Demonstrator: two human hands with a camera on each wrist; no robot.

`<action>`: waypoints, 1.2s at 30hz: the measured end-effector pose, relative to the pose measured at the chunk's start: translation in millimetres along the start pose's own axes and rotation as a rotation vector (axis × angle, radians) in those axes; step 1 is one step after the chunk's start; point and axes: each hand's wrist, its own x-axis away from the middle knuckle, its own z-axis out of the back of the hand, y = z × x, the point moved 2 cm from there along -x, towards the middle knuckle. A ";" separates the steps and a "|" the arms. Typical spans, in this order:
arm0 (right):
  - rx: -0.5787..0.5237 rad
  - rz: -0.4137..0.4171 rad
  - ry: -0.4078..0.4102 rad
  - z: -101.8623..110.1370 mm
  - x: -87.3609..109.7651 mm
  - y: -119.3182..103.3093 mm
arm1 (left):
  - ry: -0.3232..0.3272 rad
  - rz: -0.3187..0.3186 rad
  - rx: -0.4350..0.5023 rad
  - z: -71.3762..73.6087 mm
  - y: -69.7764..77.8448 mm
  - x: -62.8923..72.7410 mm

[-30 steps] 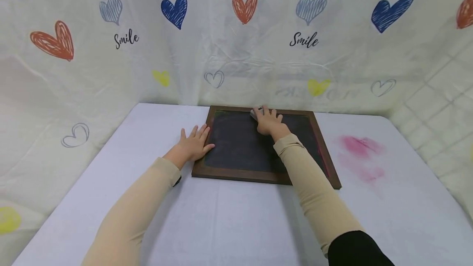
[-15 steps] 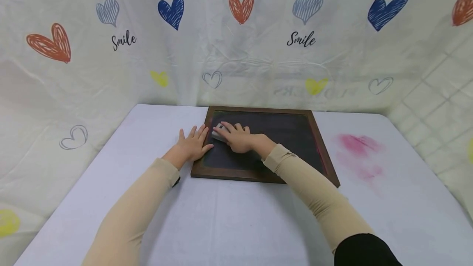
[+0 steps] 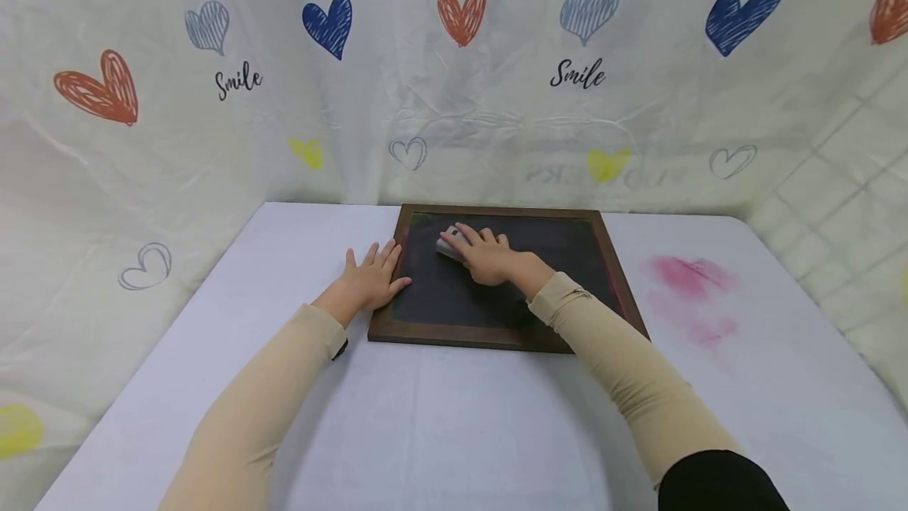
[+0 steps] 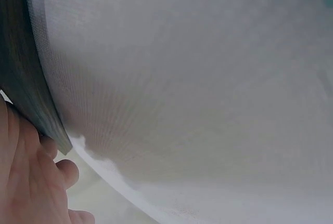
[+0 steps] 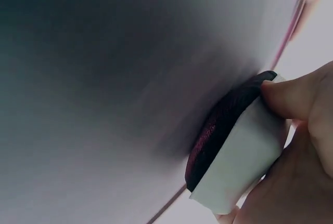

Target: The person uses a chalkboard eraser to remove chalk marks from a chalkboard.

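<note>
A chalkboard (image 3: 454, 306) with a brown wooden frame lies on the table. My right hand (image 3: 489, 259) grips a blackboard eraser (image 3: 448, 249) over the board's upper left part. In the right wrist view the eraser (image 5: 242, 154) has a pale body and a dark pad with a pink smudge, and the pad meets the board. Thumb and fingers hold its sides. My left hand (image 3: 365, 281) rests at the board's left edge, fingers spread, thumb over the frame. In the left wrist view that hand (image 4: 34, 177) touches the frame's dark edge (image 4: 31, 73).
A white cloth covers the table (image 3: 426, 424). Pink powder smudges (image 3: 691, 278) mark the cloth right of the board. Behind hangs a white curtain (image 3: 511, 117) printed with hearts and "Smile".
My right hand has swept the eraser from the board's top middle to its left edge, then back a little right and up. The left hand has stayed in place.
</note>
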 end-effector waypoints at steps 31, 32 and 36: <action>-0.146 -0.409 0.163 11.6 82.4 143.5 | -0.022 0.003 0.015 -7.6 -4.0 -10.4; -0.140 -0.406 0.165 12.9 84.7 143.5 | -0.018 0.003 0.016 -6.0 -3.1 -8.8; -0.126 -0.397 0.175 16.4 94.6 144.2 | -0.003 0.000 0.008 -0.2 -0.1 -0.3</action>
